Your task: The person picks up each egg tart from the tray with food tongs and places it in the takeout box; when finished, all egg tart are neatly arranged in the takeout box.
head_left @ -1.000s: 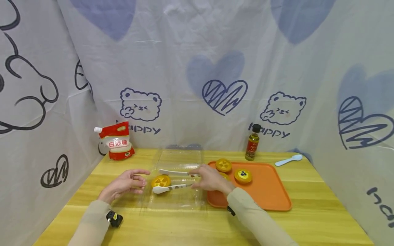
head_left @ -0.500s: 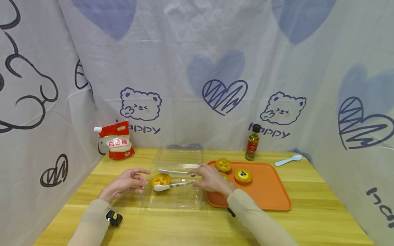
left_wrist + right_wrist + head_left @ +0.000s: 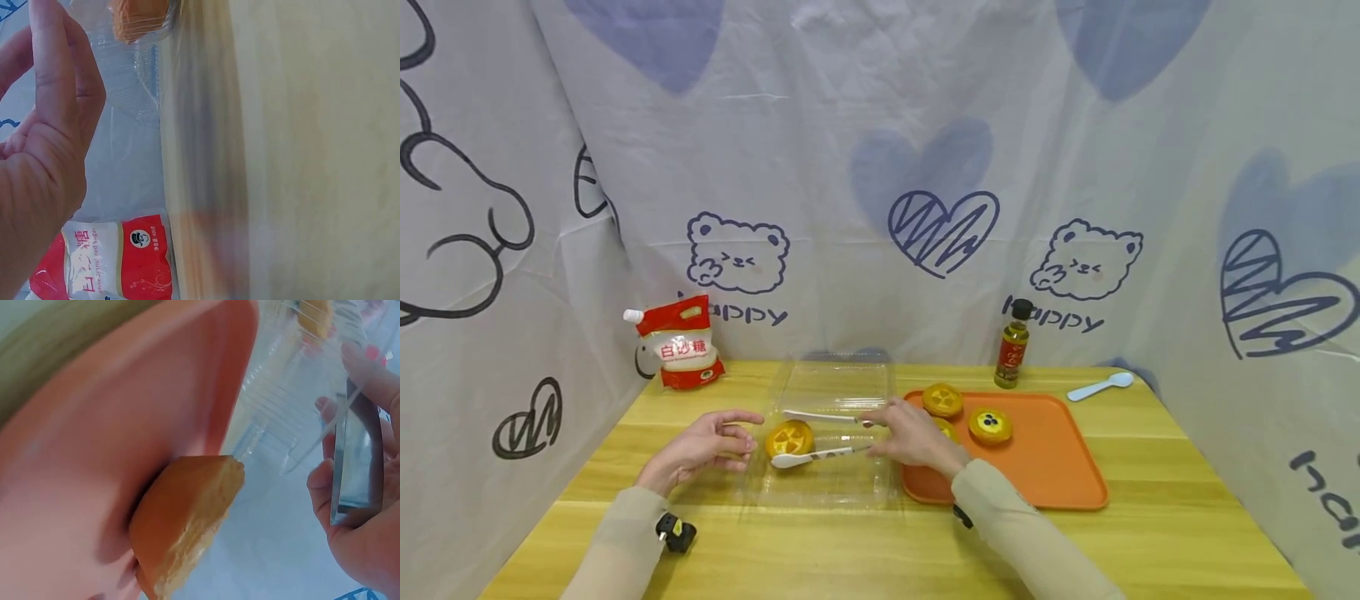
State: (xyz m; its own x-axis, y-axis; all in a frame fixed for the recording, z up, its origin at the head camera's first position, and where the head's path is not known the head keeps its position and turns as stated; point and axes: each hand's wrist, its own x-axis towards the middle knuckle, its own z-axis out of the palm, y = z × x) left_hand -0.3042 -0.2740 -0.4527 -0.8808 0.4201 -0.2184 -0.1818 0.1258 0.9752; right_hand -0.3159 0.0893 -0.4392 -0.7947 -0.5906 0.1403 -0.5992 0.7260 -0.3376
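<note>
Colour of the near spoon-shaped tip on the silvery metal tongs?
White. The near spoon-shaped tip shows best in the head view.

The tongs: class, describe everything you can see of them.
The tongs have two slim arms with pale tips, the nearer spoon-like, and darker patches; the bend, held in the right hand, looks like shiny metal. They are spread open over the clear plastic container, tips pointing leftward, seemingly on either side of a tart; contact with it is unclear.

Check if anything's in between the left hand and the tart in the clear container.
Yes, the clear container: its transparent side lies between the left hand and the tart. Nothing else visible stands there.
</note>
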